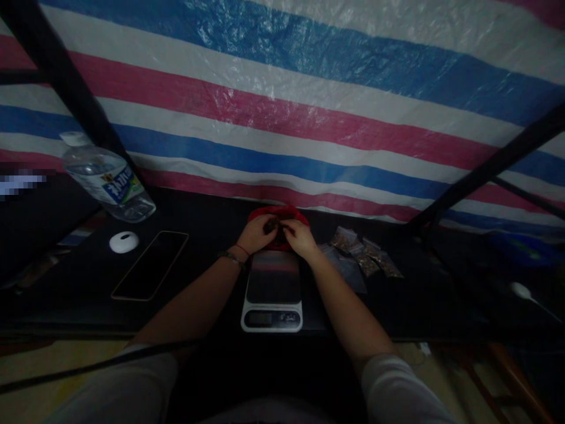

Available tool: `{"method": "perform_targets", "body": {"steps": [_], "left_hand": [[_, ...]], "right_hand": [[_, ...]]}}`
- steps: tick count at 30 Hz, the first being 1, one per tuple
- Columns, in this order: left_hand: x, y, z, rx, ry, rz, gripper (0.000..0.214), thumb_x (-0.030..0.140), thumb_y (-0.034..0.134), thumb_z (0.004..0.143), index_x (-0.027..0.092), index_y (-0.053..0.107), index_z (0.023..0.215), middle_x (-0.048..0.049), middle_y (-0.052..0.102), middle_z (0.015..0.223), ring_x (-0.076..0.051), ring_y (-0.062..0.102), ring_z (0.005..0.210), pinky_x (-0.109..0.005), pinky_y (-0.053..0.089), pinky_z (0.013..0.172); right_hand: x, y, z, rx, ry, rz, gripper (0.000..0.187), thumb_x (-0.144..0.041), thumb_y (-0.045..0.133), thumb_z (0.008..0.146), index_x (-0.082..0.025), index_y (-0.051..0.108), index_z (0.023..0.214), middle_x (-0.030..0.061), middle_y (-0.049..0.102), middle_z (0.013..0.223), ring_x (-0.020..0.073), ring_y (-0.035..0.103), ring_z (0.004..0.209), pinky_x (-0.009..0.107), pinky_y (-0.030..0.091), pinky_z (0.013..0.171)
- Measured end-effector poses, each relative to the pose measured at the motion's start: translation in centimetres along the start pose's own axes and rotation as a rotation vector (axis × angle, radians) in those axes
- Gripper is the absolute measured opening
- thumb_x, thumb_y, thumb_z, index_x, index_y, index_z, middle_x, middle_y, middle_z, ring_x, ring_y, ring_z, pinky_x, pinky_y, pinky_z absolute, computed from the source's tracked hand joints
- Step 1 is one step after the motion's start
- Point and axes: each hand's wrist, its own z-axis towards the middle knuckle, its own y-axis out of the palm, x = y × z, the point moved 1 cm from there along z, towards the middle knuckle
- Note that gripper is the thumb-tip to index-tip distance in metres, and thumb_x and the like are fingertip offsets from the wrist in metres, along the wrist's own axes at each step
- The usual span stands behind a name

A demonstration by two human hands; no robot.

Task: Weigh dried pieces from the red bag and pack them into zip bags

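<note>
Both of my hands meet over a red bowl [296,215] at the far side of the dark table. My left hand [257,234] is closed around a small dark brown clump [271,224] of the bowl's contents. My right hand [300,237] pinches at the same clump from the other side. Just in front of the bowl, between my forearms, sits a white kitchen scale [272,291] with a dark platform. A bracelet and a red string circle my left wrist.
Several small clear bags of brown material [365,257] lie right of the scale. A phone [151,263], a white round object [124,242] and a tilted water bottle [107,178] are to the left. A striped tarp [309,88] hangs behind. A white spoon-like item [523,292] lies far right.
</note>
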Motion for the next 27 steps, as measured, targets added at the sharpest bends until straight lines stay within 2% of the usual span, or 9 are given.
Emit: {"method": "perform_targets", "body": {"steps": [7,12,16,22,27], "left_hand": [[-0.3,0.1,0.1,-0.015,0.003,-0.027,0.044,0.03,0.062,0.076,0.017,0.057,0.118,-0.0087,0.064,0.116,-0.023,0.06,0.107,-0.038,0.048,0.095],[-0.2,0.0,0.2,-0.02,0.001,-0.045,0.047,0.035,0.063,0.076,0.016,0.057,0.119,-0.0097,0.064,0.117,-0.024,0.06,0.108,-0.039,0.048,0.095],[-0.1,-0.1,0.1,-0.057,0.012,-0.145,0.048,0.037,0.061,0.078,0.017,0.055,0.122,-0.0099,0.063,0.119,-0.024,0.061,0.107,-0.04,0.049,0.095],[0.3,-0.4,0.1,-0.08,0.029,-0.203,0.056,0.04,0.063,0.077,0.017,0.052,0.126,-0.0113,0.061,0.124,-0.025,0.059,0.111,-0.041,0.047,0.097],[1.1,-0.2,0.3,-0.093,0.026,-0.201,0.038,0.037,0.056,0.083,0.017,0.06,0.115,-0.0102,0.065,0.116,-0.023,0.06,0.108,-0.042,0.046,0.097]], "right_hand": [[0.0,0.9,-0.5,0.005,-0.069,-0.043,0.031,-0.01,0.049,0.082,-0.017,0.064,0.108,0.0099,0.064,0.11,0.0196,0.057,0.107,0.037,0.043,0.1],[0.2,1.0,-0.8,0.053,-0.013,-0.028,0.038,-0.011,0.052,0.08,-0.018,0.058,0.116,0.0097,0.062,0.115,0.0204,0.056,0.109,0.038,0.043,0.1],[0.1,1.3,-0.8,0.027,0.037,0.047,0.049,-0.013,0.057,0.077,-0.018,0.052,0.125,0.0094,0.06,0.122,0.0203,0.057,0.113,0.037,0.043,0.101],[-0.6,1.3,-0.7,0.051,0.112,0.157,0.049,-0.015,0.06,0.074,-0.019,0.055,0.122,0.0074,0.064,0.117,0.019,0.061,0.107,0.034,0.046,0.097],[-0.4,1.3,-0.7,0.098,0.15,0.138,0.045,-0.02,0.063,0.073,-0.018,0.058,0.117,0.0087,0.066,0.113,0.0205,0.062,0.104,0.035,0.047,0.095]]}}
